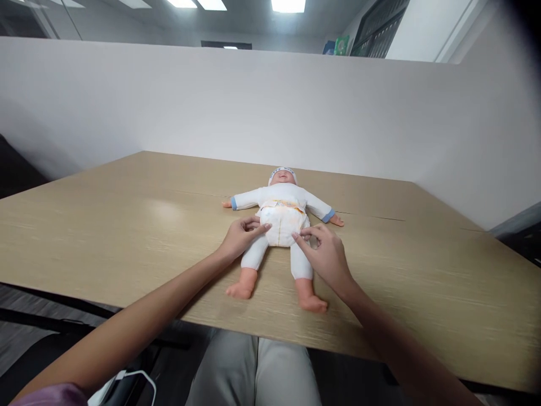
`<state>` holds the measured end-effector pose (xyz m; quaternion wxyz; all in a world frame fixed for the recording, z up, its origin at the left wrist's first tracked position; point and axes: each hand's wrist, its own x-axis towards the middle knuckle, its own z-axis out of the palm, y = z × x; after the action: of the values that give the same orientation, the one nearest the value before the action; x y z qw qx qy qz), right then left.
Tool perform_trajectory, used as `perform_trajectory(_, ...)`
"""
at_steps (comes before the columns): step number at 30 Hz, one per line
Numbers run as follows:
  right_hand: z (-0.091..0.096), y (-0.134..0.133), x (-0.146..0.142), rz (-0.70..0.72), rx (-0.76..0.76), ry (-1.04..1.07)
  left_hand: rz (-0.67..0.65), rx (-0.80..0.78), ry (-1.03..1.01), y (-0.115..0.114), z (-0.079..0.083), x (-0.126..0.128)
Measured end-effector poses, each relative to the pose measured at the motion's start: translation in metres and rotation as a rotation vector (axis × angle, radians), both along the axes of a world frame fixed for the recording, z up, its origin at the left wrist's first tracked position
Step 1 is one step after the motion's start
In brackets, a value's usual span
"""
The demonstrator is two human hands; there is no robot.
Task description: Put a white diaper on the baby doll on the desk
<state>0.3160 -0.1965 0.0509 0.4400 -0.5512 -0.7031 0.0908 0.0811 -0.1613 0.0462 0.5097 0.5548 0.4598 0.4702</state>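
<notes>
A baby doll point(282, 194) in white clothes with blue cuffs lies on its back, arms spread and bare feet toward me. Round its hips sits a white diaper point(279, 226) with an orange-patterned waistband. My left hand point(244, 234) pinches the diaper's edge at the leg on the left, thumb on top. On the other side, my right hand point(323, 248) has thumb and index finger closed on the diaper's edge by the other leg. The fingertips partly hide the edges they hold.
The doll rests on a wide wooden table point(127, 225), its front edge just above my lap. A white partition wall point(211, 107) stands behind the table. Below on the left, a white cable point(146, 376) hangs near a dark chair.
</notes>
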Motion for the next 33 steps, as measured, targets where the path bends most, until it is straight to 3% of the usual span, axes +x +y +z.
perform_trajectory(7, -0.005, 0.014, 0.017, -0.087, 0.088, 0.079, 0.119, 0.309, 0.276, 0.01, -0.004, -0.013)
perform_trajectory(10, -0.008, 0.041, 0.037, -0.162, 0.17, 0.0, 0.208, 0.46, 0.519, 0.035, -0.003, -0.028)
perform_trajectory(12, -0.009, 0.066, 0.048, -0.208, 0.139, -0.128, 0.226, 0.531, 0.779, 0.058, 0.001, -0.036)
perform_trajectory(14, -0.008, 0.091, 0.054, -0.243, 0.014, -0.261, 0.201, 0.503, 1.003, 0.082, 0.005, -0.04)
perform_trajectory(17, -0.005, 0.118, 0.05, -0.225, -0.191, -0.346, 0.159, 0.39, 1.126, 0.108, 0.01, -0.033)
perform_trajectory(22, 0.011, 0.125, 0.033, -0.222, -0.304, -0.301, 0.196, 0.241, 1.141, 0.113, 0.024, -0.018)
perform_trajectory(25, 0.026, 0.106, 0.036, -0.193, -0.322, -0.253, 0.237, 0.194, 1.116, 0.082, 0.045, -0.02)
perform_trajectory(27, 0.036, 0.084, 0.042, -0.148, -0.322, -0.217, 0.271, 0.187, 1.068, 0.041, 0.062, -0.024)
perform_trajectory(30, 0.049, 0.033, 0.056, -0.032, -0.304, -0.148, 0.307, 0.208, 0.927, -0.051, 0.078, -0.026)
perform_trajectory(33, 0.061, -0.036, 0.066, 0.167, -0.275, -0.027, 0.257, 0.195, 0.877, -0.163, 0.065, -0.021)
